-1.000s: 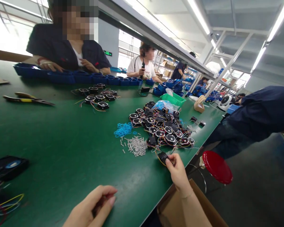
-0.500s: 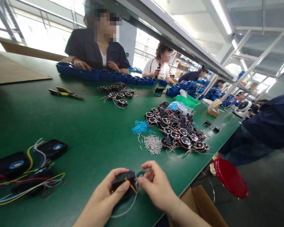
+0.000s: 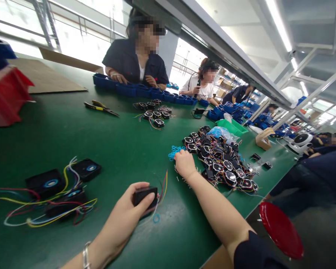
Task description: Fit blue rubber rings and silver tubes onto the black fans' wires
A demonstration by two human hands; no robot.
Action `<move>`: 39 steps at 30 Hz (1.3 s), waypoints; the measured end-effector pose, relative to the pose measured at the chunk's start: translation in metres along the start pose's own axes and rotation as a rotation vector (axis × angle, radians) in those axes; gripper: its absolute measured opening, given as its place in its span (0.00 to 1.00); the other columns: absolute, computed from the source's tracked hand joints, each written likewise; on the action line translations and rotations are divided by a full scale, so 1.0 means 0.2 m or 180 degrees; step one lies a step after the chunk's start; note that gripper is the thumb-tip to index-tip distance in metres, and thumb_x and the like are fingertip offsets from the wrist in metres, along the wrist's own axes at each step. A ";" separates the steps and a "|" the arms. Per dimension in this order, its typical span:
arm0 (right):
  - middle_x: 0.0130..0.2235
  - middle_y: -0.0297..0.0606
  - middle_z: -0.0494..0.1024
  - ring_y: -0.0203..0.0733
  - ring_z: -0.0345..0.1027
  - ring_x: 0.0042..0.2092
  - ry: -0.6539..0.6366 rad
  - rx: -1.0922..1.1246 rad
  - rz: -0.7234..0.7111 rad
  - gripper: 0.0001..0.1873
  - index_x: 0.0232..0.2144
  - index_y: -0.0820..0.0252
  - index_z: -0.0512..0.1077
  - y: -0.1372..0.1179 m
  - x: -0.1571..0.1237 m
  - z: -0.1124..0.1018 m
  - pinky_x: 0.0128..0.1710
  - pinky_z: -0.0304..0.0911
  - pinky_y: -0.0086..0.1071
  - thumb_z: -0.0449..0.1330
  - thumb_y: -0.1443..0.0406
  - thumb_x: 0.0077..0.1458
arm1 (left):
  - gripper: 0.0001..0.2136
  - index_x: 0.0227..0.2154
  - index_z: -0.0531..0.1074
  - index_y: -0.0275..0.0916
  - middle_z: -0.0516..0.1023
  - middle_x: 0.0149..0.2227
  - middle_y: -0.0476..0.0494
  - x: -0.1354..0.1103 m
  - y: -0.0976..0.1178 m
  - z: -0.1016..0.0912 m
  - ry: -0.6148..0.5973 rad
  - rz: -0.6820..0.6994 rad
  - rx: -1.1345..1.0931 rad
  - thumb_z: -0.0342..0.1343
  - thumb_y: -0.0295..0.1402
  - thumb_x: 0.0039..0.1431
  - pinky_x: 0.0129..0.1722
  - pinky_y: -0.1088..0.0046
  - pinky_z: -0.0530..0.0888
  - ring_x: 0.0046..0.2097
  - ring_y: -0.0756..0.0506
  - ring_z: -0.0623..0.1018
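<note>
My left hand (image 3: 126,215) grips a small black fan (image 3: 144,195) just above the green table (image 3: 106,149), its coloured wires trailing right. A blue ring (image 3: 156,218) lies on the table under it. My right hand (image 3: 184,163) reaches out over the small metal pins beside the blue rings (image 3: 176,151), fingers curled down and hidden. Just right of it lies a big pile of black fans (image 3: 221,160) with wires.
Three black fans with tangled wires (image 3: 58,186) lie at the left. A red bin (image 3: 5,95), pliers (image 3: 100,108), another fan cluster (image 3: 155,111) and blue trays (image 3: 134,89) sit further back. Other people work across the table. A red stool (image 3: 281,229) stands at the right.
My right hand let go of the fan and reached forward to the pins and rings. My left hand kept the fan. The view swung left.
</note>
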State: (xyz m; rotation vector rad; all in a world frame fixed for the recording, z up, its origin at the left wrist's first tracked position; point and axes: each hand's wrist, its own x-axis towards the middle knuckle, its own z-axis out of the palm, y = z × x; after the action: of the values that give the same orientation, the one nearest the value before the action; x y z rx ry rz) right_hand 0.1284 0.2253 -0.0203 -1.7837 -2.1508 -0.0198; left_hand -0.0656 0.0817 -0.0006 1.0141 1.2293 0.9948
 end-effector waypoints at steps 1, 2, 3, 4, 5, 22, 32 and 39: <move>0.37 0.47 0.71 0.45 0.62 0.40 0.0038 -0.0009 0.0004 0.08 0.30 0.63 0.71 0.00 -0.01 -0.02 0.40 0.58 0.37 0.52 0.71 0.57 | 0.22 0.45 0.63 0.41 0.75 0.43 0.42 0.01 -0.01 0.01 0.0003 -0.0037 0.0011 0.60 0.42 0.48 0.48 0.59 0.71 0.47 0.39 0.75; 0.38 0.48 0.71 0.46 0.62 0.42 0.0087 -0.0001 0.0017 0.08 0.32 0.63 0.70 -0.01 -0.02 -0.05 0.41 0.58 0.38 0.51 0.71 0.58 | 0.24 0.45 0.63 0.41 0.76 0.42 0.42 0.01 -0.01 0.01 -0.0008 -0.0059 0.0033 0.62 0.41 0.47 0.50 0.58 0.70 0.47 0.39 0.76; 0.39 0.49 0.70 0.46 0.61 0.43 0.0143 0.0028 0.0035 0.09 0.33 0.64 0.69 -0.02 -0.03 -0.09 0.43 0.58 0.39 0.49 0.71 0.59 | 0.25 0.46 0.62 0.41 0.77 0.42 0.42 0.01 -0.01 0.01 -0.0054 -0.0088 0.0008 0.64 0.39 0.45 0.51 0.58 0.69 0.46 0.39 0.76; 0.40 0.49 0.70 0.46 0.61 0.44 0.0200 0.0070 0.0053 0.10 0.34 0.64 0.68 -0.03 -0.06 -0.14 0.44 0.58 0.39 0.47 0.70 0.61 | 0.26 0.46 0.61 0.41 0.78 0.41 0.42 0.01 -0.01 0.02 -0.0112 -0.0109 -0.0033 0.64 0.38 0.45 0.51 0.59 0.69 0.46 0.40 0.77; 0.40 0.47 0.70 0.45 0.61 0.44 0.0244 0.0107 0.0056 0.11 0.35 0.63 0.67 -0.06 -0.10 -0.19 0.44 0.58 0.38 0.45 0.69 0.62 | 0.26 0.46 0.60 0.41 0.79 0.41 0.42 0.01 -0.01 0.02 -0.0173 -0.0109 -0.0042 0.64 0.37 0.45 0.50 0.60 0.69 0.45 0.40 0.77; 0.33 0.36 0.70 0.39 0.62 0.37 0.0450 0.2148 -0.0185 0.05 0.31 0.58 0.66 -0.40 -0.70 -0.22 0.37 0.59 0.32 0.52 0.70 0.59 | 0.19 0.42 0.66 0.41 0.76 0.39 0.46 -0.05 0.00 0.04 -0.0169 0.0090 0.0340 0.61 0.36 0.46 0.45 0.64 0.69 0.44 0.40 0.74; 0.34 0.37 0.68 0.39 0.63 0.37 0.0954 0.2395 0.0117 0.08 0.32 0.57 0.63 -0.38 -0.73 -0.20 0.37 0.60 0.32 0.46 0.68 0.61 | 0.15 0.42 0.65 0.40 0.76 0.38 0.48 -0.06 -0.03 0.06 -0.0549 -0.0125 -0.0392 0.58 0.35 0.52 0.42 0.71 0.71 0.42 0.46 0.75; 0.46 0.38 0.75 0.45 0.64 0.50 0.1089 0.1727 -0.1157 0.17 0.50 0.54 0.60 -0.36 -0.78 -0.22 0.49 0.53 0.41 0.47 0.72 0.59 | 0.16 0.42 0.66 0.41 0.76 0.36 0.48 -0.07 0.02 0.07 -0.0280 -0.0514 -0.0857 0.60 0.35 0.50 0.39 0.70 0.74 0.40 0.45 0.76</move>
State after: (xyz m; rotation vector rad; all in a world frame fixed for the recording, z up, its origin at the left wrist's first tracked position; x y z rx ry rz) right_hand 0.0937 0.0524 -0.0052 -0.9993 -1.9549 0.1449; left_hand -0.0531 0.0683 0.0067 0.7290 1.0544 0.9498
